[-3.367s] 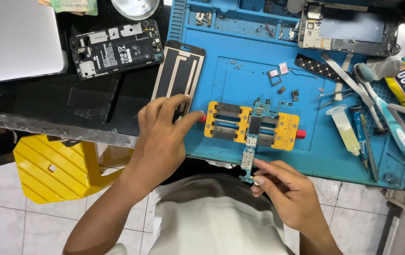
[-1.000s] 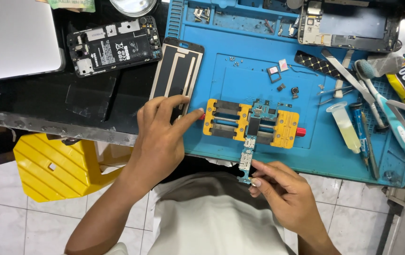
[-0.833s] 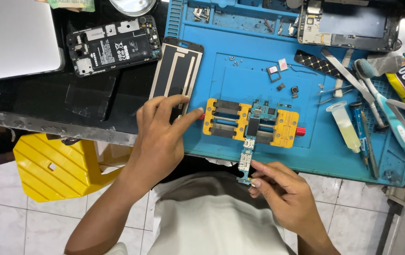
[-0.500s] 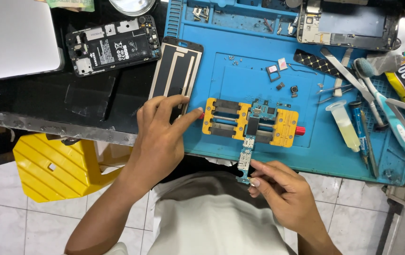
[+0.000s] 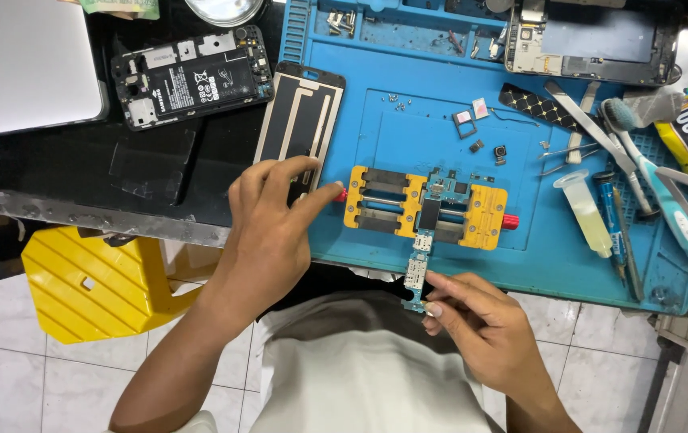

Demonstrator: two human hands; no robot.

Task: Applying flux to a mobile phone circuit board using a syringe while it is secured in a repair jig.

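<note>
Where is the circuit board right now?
In the head view, the circuit board sits clamped in the yellow holder on the blue mat, its lower end pinched by the right hand.

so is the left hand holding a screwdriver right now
No, the left hand is empty, resting flat on the blue mat with a fingertip at the red knob of the yellow clamp.
</note>
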